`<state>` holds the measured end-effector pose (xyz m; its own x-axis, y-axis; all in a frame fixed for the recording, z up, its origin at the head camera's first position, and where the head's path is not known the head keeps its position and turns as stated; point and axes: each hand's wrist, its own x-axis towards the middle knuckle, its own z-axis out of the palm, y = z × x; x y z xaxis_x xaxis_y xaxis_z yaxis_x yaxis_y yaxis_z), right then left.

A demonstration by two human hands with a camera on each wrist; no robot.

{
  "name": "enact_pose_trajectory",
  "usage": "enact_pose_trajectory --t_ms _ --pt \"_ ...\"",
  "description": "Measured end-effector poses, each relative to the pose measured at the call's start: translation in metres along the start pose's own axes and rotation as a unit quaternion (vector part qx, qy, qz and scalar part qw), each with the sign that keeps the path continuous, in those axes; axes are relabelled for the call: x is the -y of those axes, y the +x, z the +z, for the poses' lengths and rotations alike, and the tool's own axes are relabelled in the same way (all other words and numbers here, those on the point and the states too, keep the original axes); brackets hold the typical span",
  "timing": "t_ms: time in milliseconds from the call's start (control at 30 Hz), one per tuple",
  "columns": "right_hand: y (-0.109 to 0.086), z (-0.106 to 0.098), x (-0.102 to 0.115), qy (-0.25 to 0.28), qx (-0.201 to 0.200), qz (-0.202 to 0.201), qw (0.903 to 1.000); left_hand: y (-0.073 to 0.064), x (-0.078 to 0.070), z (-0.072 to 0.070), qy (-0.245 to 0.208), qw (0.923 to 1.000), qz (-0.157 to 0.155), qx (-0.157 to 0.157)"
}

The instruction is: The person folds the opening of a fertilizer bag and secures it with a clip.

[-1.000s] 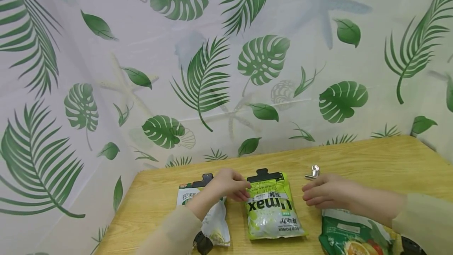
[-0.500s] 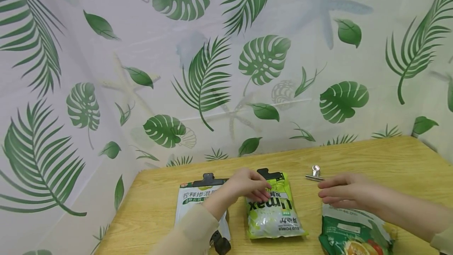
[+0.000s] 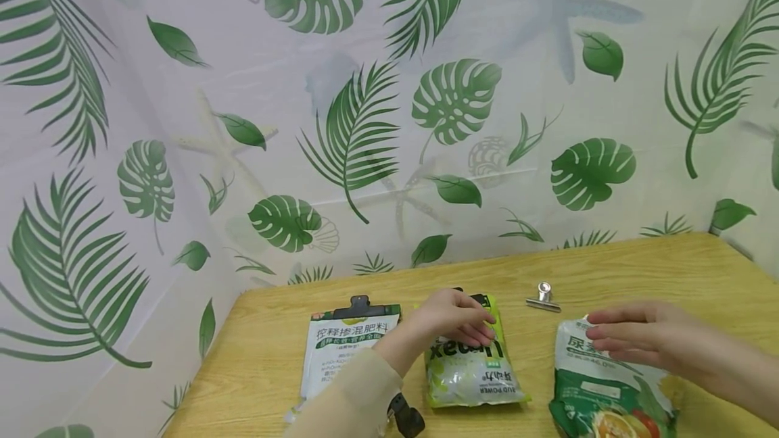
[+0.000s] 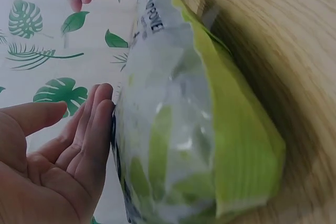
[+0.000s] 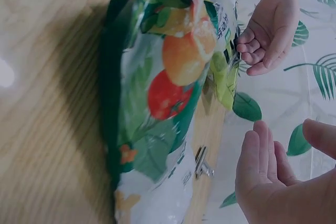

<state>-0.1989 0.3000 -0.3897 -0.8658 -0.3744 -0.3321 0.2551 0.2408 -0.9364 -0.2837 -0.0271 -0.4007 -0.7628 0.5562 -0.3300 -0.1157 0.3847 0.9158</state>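
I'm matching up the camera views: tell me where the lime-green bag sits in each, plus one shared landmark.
Head: lime-green bag below and right of centre, partly behind the left hand.
Left wrist: lime-green bag large, across the middle.
Right wrist: lime-green bag upper right of centre, partly behind the fruit-print bag.
Shared landmark: the left hand, lower left in the left wrist view, upper right in the right wrist view.

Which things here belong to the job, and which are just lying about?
Probably the job's: lime bag by left hand; dark-green bag by right hand; silver clip; white bag with black clip.

Apparently just surroundings: table; leaf-print backdrop.
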Motion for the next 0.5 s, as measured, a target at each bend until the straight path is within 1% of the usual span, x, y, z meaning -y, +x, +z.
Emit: enact_pose_trajectory --t_ms 133,233,367,500 --pt "-0.006 -0.007 -0.007 -0.006 -0.026 0.035 0.999 0.004 -0.004 0.011 -0.009 0.9998 0.001 0.015" --pt "-0.01 -0.01 -0.009 -0.014 -0.051 0.064 0.9965 0.008 -0.005 0.02 -0.016 0.9996 0.003 0.021" --pt "-0.015 -0.016 -0.016 -0.018 -0.06 0.074 0.9953 0.013 -0.007 0.033 -0.024 0.9993 -0.001 0.028" --pt "-0.021 -0.03 -0.033 -0.008 -0.052 0.061 0.9967 0.017 -0.01 0.046 -0.034 0.999 -0.01 0.025"
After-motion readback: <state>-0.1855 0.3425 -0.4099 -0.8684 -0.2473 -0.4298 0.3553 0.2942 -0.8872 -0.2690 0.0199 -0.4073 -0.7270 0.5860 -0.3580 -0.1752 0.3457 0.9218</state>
